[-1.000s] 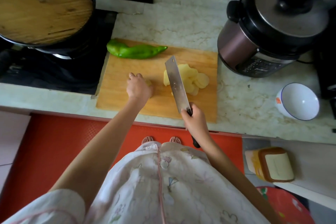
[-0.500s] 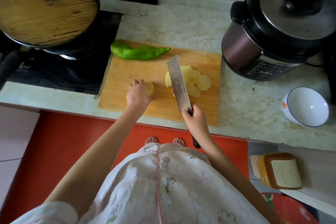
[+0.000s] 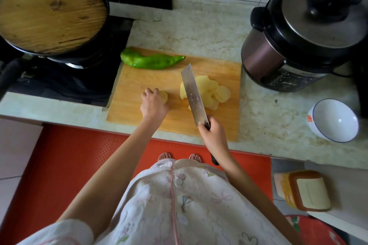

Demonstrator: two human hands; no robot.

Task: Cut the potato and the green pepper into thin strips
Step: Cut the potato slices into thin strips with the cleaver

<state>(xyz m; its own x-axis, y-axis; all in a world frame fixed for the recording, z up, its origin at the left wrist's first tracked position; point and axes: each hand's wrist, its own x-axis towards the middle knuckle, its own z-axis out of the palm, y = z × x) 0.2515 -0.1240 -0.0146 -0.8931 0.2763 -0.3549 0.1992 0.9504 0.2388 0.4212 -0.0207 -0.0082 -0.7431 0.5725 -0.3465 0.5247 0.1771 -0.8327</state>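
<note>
On the counter [image 3: 199, 32], head view: pressure cooker [image 3: 298, 45] sits just right of the cutting board [image 3: 139, 85], white bowl [image 3: 336, 120] further right near the counter front, wok [image 3: 51, 12] with a wooden lid on the stove [image 3: 69, 83] to the left. Board's left edge abuts the stove. Bare board shows between the two hands and at front left. Green pepper [image 3: 151, 61] lies whole along the board's far-left edge, untouched. Potato slices [image 3: 217, 93], pale yellow, are piled right of centre, partly behind the cleaver [image 3: 194, 93] blade. Left hand [image 3: 153, 104] has its fingers curled onto a potato chunk [image 3: 164, 96]. Right hand [image 3: 214, 135] is wrapped round the cleaver handle, tip pointing away.
</note>
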